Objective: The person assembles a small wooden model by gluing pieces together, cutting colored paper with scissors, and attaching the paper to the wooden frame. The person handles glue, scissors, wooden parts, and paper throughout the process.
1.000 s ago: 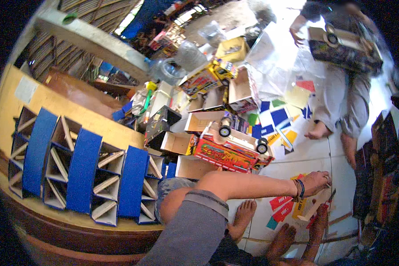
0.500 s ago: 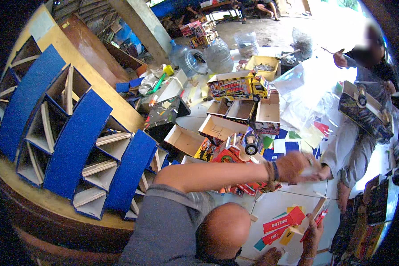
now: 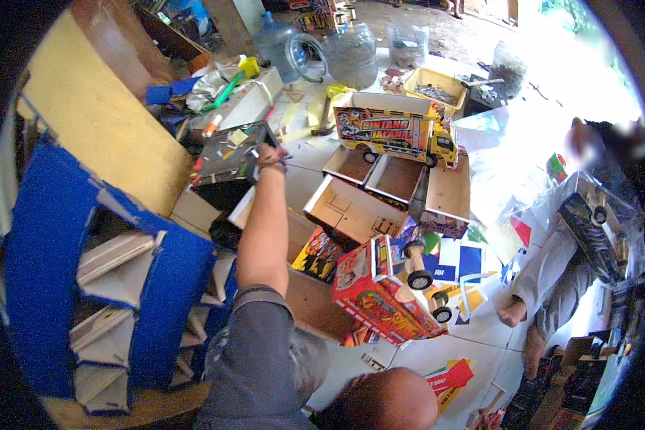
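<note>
My left arm stretches forward, and my left hand [image 3: 269, 157] is at the right edge of a black box [image 3: 226, 166] strewn with small scraps and tools. Its fingers are foreshortened and too small to make out. At the lower edge, my right hand [image 3: 486, 418] shows only in part, closed round a thin pale wooden piece [image 3: 494, 396] with something red beside it. Close to my knee lie red and yellow printed strips [image 3: 450, 380]. A red toy truck [image 3: 380, 290] rests tilted in front of me, its wheels facing right.
A yellow toy truck [image 3: 394, 132] stands on open wooden truck boxes [image 3: 356, 208]. Blue shelving [image 3: 46, 265] rises on my left. Behind are clear water jugs [image 3: 351, 57] and a yellow basin [image 3: 431, 77]. At right, a co-worker's leg [image 3: 545, 269] extends near a dark toy truck [image 3: 588, 236].
My left hand has swung from the right, over the floor near the red truck, to the black box at far left. The view has shifted; my right hand now sits lower in the picture.
</note>
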`<state>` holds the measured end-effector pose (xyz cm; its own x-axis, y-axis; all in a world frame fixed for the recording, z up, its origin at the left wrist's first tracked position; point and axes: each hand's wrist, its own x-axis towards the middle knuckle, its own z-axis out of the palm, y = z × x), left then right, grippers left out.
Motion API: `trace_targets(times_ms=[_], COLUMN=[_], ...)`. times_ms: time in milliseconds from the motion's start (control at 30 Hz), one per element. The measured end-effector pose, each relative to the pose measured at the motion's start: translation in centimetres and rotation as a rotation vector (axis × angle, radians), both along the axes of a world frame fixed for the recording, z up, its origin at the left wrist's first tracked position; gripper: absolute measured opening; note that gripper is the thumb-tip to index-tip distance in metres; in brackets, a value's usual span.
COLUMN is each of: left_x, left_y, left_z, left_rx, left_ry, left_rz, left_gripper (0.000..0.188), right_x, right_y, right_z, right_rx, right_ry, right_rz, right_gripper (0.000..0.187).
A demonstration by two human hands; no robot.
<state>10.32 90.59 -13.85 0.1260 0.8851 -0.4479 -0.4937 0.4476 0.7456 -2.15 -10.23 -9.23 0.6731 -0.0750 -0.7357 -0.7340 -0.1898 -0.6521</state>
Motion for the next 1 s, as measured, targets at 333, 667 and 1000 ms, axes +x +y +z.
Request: trace_targets(times_ms=[333, 667, 1000], left_x=[-6.1, -5.7, -7.0], left_y=[0.6, 4.3, 4.7], left_z=[-2.9, -9.7, -8.8], left_rx=[-0.151, 0.085, 0.022], left_ry=[-0.200, -0.400, -0.557], left_rz=[0.135, 0.318, 0.342], left_gripper=[0.106, 0.079, 0.043], right_x=[5.7, 8.4, 7.7], right_y=[5.7, 9.0, 8.5], right_z=[-0.8, -2.1, -2.3], right_rx=[-0.134, -0.154, -0.183], right_ry=[-0.017, -0.048, -0.060], right_rz=[0.104, 0.132, 0.138], right_gripper=[0.025, 0.029, 0.033])
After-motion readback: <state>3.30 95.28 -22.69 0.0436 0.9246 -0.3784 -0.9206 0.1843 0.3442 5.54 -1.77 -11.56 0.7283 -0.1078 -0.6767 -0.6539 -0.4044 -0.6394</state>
